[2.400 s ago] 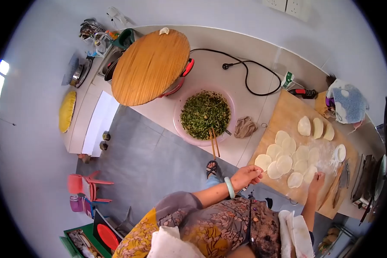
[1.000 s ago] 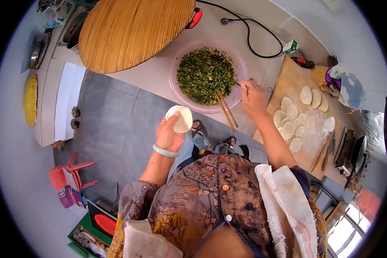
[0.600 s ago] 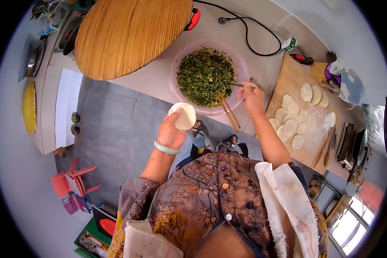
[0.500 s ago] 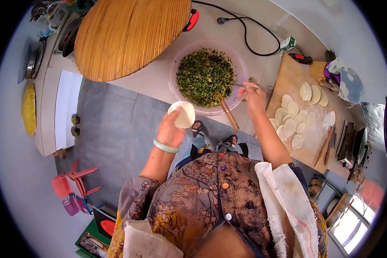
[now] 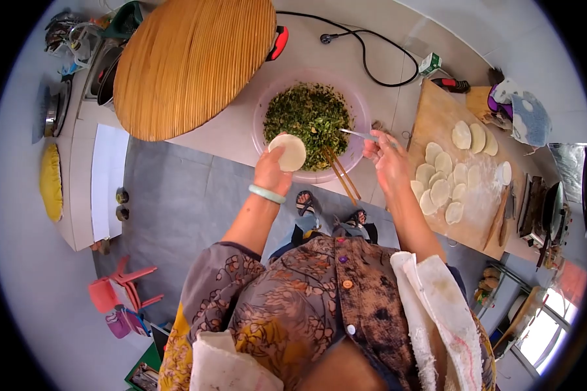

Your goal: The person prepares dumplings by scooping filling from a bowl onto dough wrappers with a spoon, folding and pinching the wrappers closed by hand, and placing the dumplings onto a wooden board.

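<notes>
A round, pale dough wrapper (image 5: 290, 152) lies in my left hand (image 5: 272, 172), held by the thumb over its left edge, at the near rim of the pink bowl (image 5: 262, 107). Chopped green filling (image 5: 303, 117) fills much of the bowl. My right hand (image 5: 386, 156) grips the handle of a metal spoon (image 5: 360, 135), whose tip is over the filling's right side with some greens around it. Two wooden chopsticks (image 5: 343, 174) lean out over the bowl's near rim. More flat wrappers (image 5: 439, 191) overlap on the floured wooden board (image 5: 430, 114) at the right.
A round slatted wooden lid (image 5: 192, 65) covers a pot at upper left. Behind the bowl runs a black power cord (image 5: 365, 62). Several folded dumplings (image 5: 477, 138) lie at the board's back. A rolling pin (image 5: 496, 218) rests near its right edge. Red chairs (image 5: 120, 287) stand at lower left.
My right hand has taken the spoon, and its tip has risen clear into view. My left hand, after bringing the wrapper from the board, has moved up closer to the bowl. The view has shifted.
</notes>
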Available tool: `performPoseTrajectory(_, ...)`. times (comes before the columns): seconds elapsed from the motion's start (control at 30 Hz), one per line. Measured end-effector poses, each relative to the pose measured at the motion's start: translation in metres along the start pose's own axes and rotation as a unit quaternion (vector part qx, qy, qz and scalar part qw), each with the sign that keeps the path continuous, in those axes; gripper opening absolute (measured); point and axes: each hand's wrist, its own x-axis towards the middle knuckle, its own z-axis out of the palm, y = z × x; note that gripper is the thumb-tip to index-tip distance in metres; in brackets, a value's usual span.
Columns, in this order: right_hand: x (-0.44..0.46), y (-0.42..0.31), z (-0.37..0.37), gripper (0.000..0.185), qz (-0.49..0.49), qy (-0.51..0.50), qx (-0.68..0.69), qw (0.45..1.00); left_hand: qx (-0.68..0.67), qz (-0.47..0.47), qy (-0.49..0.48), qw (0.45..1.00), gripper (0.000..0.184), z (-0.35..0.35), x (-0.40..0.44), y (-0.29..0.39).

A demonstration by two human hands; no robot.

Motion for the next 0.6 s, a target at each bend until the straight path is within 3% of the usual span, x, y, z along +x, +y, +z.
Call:
performPoseTrajectory(0.07,-0.013,-0.01,0.01,0.03,-0.014,-0.02,-0.011,1.0,-0.029,-0.024,0.007,0.999,0.034,0.01,0.015,-0.006)
performPoseTrajectory(0.17,-0.036,-0.014,0.027,0.028,-0.081,-0.076,-0.084,0.99,-0.082,-0.035,-0.066,0.994,0.04,0.034,0.025,-0.007)
performPoseTrajectory(0.2,-0.043,-0.012,0.031,0.027,-0.143,-0.094,-0.165,0.971,-0.107,-0.041,-0.09,0.989,0.042,0.043,0.026,-0.006)
performPoseTrajectory(0.27,-0.054,-0.008,0.038,0.025,-0.259,-0.126,-0.322,0.902,-0.09,-0.046,-0.084,0.991,0.054,0.061,0.023,-0.003)
performPoseTrajectory(0.3,-0.061,-0.015,0.044,0.027,-0.337,-0.152,-0.426,0.826,-0.09,-0.049,-0.087,0.991,0.055,0.064,0.023,-0.003)
performPoseTrajectory(0.4,-0.057,0.005,0.038,0.033,-0.481,-0.211,-0.512,0.68,-0.097,-0.054,-0.084,0.99,0.061,0.066,0.027,-0.004)
performPoseTrajectory(0.53,-0.058,0.021,0.03,0.035,-0.482,-0.228,-0.521,0.667,-0.111,-0.063,-0.089,0.988,0.063,0.064,0.026,-0.006)
performPoseTrajectory(0.6,-0.062,0.011,0.031,0.032,-0.443,-0.216,-0.498,0.714,-0.115,-0.069,-0.095,0.986,0.065,0.062,0.025,-0.006)
